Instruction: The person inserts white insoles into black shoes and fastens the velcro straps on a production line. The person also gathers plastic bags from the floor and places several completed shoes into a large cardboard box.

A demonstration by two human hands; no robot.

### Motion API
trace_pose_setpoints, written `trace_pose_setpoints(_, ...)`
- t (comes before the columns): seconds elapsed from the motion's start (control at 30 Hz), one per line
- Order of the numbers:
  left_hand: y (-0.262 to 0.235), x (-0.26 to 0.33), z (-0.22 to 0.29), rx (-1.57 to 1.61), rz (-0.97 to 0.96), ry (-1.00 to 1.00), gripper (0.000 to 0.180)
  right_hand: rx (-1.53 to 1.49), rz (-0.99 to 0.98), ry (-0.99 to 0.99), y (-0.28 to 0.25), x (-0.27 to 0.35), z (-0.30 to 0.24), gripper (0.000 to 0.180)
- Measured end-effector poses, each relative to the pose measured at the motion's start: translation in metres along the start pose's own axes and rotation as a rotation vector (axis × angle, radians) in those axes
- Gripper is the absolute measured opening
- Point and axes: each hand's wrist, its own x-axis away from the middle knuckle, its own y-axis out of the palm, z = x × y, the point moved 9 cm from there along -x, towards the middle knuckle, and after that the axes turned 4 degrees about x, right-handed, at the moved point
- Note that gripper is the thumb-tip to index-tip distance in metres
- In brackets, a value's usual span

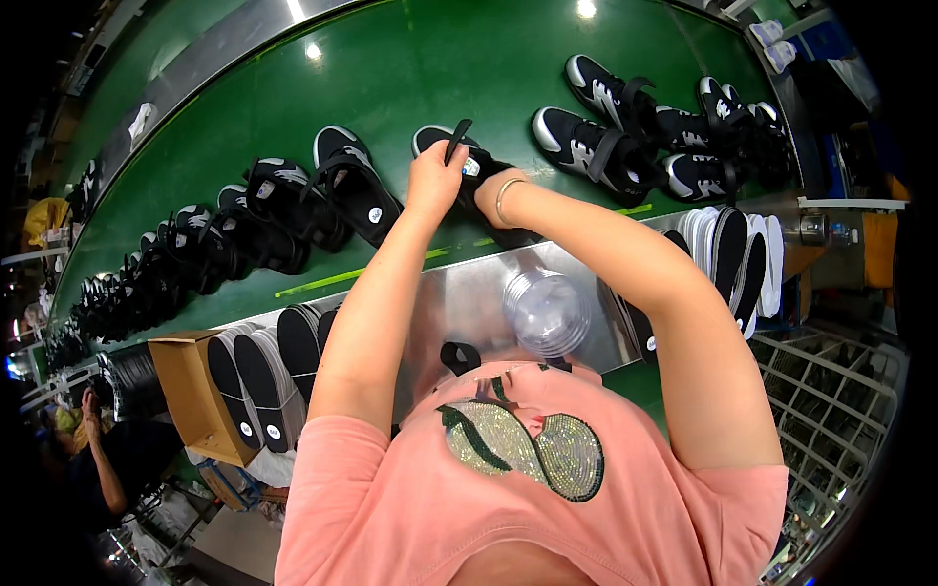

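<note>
A black shoe with a silver toe (427, 138) lies on the green belt in front of me, toe pointing away. My left hand (436, 180) pinches its upright black strap (457, 140), fingers closed. My right hand (496, 198), a bracelet at its wrist, reaches into the shoe's opening, and its fingers are hidden there. Between the hands, a pale label (471, 167) shows on the shoe's tongue. Left of it stands another black shoe (357, 186) with a round white sticker inside. On the right is a strapped black-and-silver shoe (591, 151).
Rows of similar shoes (200, 244) run along the belt (469, 59) on both sides. Nearer me, a metal ledge (445, 303) holds stacked clear plastic cups (547, 313). Insole stacks (259, 381) stand by a cardboard box (186, 391); more insoles (728, 249) are at right. Another person's arm (103, 459) shows far left.
</note>
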Motion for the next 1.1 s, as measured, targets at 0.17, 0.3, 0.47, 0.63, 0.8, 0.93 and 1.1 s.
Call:
trace_pose_setpoints(0.17,-0.001,0.005,0.007,-0.020,0.007,-0.031,0.026,-0.237,-0.019,-0.029,0.004,0.042,-0.003,0.028)
trace_pose_setpoints(0.3,0.001,0.004,-0.001,0.087,-0.007,-0.047,0.026,-0.128,-0.038,-0.094,0.022,0.024,-0.005,0.029)
trace_pose_setpoints(0.47,0.008,0.006,0.001,0.127,-0.151,-0.087,0.026,-1.735,0.333,-0.116,0.017,0.000,0.041,0.033)
trace_pose_setpoints(0.63,0.012,0.004,0.009,0.036,-0.178,-0.050,0.026,-1.817,0.449,0.059,0.025,-0.004,0.050,0.019)
trace_pose_setpoints(0.8,-0.001,0.003,0.017,-0.185,-0.009,-0.032,0.021,-1.896,0.566,-0.430,0.000,0.025,0.033,0.016)
trace_pose_setpoints(0.93,-0.044,0.005,0.058,-0.609,0.264,0.372,0.017,-0.896,0.871,-0.283,-0.027,0.158,0.031,0.007)
trace_pose_setpoints(1.1,-0.033,0.033,0.145,-0.946,0.544,0.688,0.020,-0.371,1.021,-0.093,0.030,0.223,0.020,0.008)
